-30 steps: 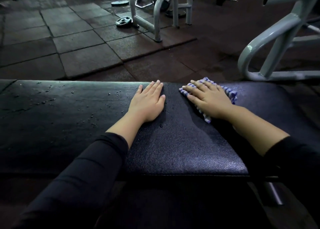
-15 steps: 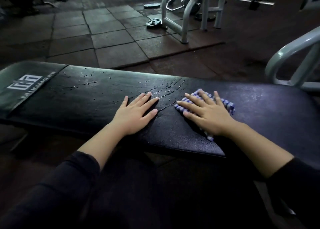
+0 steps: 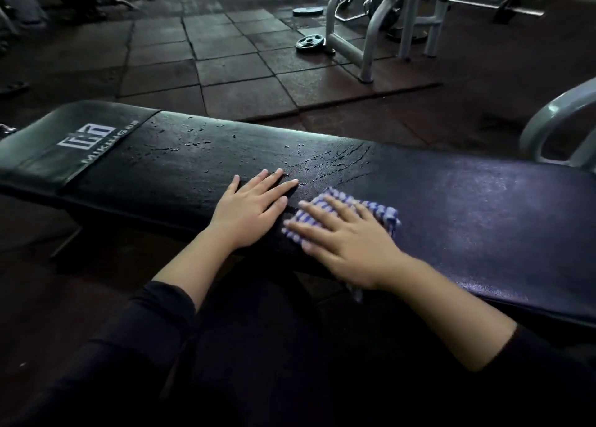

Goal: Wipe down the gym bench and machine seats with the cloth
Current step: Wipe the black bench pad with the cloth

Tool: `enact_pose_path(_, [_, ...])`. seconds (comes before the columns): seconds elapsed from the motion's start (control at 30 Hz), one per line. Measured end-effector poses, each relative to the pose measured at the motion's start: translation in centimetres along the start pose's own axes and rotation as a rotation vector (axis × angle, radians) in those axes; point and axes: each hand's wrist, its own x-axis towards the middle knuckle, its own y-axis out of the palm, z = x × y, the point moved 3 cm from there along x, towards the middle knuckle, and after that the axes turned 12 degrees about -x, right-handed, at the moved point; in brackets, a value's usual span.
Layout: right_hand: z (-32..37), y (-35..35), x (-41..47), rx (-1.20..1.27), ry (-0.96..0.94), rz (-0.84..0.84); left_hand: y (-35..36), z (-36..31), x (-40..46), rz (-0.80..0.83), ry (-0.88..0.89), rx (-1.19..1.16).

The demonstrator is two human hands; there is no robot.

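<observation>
My right hand (image 3: 350, 238) lies flat with the fingers spread and straight, and it presses the cloth (image 3: 379, 212) down on the bench (image 3: 483, 201). The cloth is under my palm, near the front edge of the pad, and one corner hangs over that edge below my wrist. My left hand (image 3: 250, 210) rests just beside it, also flat and holding nothing, with the fingers close together on the pad.

The cloth looks thin, soft and light, so I think it will fold or bunch if I push only with the fingertips; a wide flat palm on its middle seems the best hold. The pad looks firm and a little slippery where the water drops (image 3: 193, 143) stand, toward the logo end (image 3: 85, 141). To my judgement that wet part is not yet wiped.
</observation>
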Motion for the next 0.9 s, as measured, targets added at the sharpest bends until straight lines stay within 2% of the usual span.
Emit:
enact_pose_path(0.07, [0.2,0.3,-2.2,-0.031,-0.084,-0.098,0.0,0.2,0.0,-0.01,-0.002,0.01])
enact_pose_path(0.17, [-2.8,1.0,-4.4,-0.039,-0.127,-0.11,0.2,0.2,0.1,-0.021,0.0,0.014])
enact_pose_path(0.33, [-8.0,0.6,-2.2,0.065,0.098,0.04,0.3,0.2,0.0,-0.01,-0.01,0.032])
enact_pose_path(0.47, [-4.0,-0.1,2.5,0.027,0.099,0.079,0.4,0.5,0.4,-0.027,-0.041,0.013])
enact_pose_path(0.63, [1.1,-0.2,0.9,-0.015,-0.093,-0.04,0.3,0.8,0.5,-0.052,-0.034,-0.032])
enact_pose_path(0.77, [-2.3,0.6,-2.2,-0.046,-0.185,-0.085,0.4,0.8,0.6,-0.07,-0.026,-0.022])
enact_pose_path(0.9, [-6.7,0.6,-0.4,0.032,-0.032,0.016,0.4,0.9,0.5,-0.068,-0.039,-0.023])
